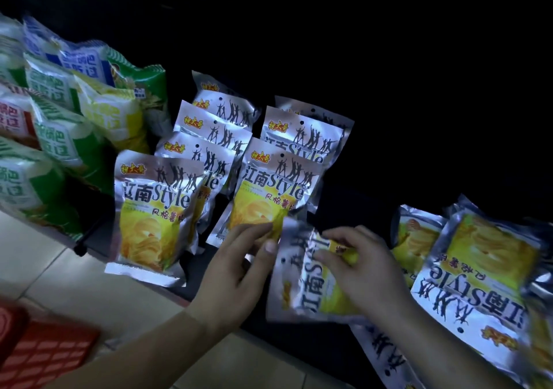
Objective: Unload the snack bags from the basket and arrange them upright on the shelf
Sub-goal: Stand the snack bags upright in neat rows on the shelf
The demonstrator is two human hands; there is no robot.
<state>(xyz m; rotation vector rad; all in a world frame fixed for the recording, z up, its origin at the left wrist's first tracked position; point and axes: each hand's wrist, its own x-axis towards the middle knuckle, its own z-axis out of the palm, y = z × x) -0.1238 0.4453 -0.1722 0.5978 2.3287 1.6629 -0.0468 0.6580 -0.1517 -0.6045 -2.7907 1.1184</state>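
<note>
One snack bag [302,284], which we are judging light, slippery and crushable, best gripped by its flat seams. We are holding it tilted over the shelf [329,209] edge, right hand [359,266] pinching its face. Left hand [236,263] is pinching the lower edge of the front standing bag [269,188]. Red basket [45,355] is sitting lower left.

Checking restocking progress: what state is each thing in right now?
Left row of bags: standing upright on the shelf.
Front bag of right row: upright, lower edge pinched by the left hand.
Held bag: turned sideways, gripped by the right hand.
Pile of bags: lying flat, print upside down.
Red basket: partly in frame, contents not visible.
</note>
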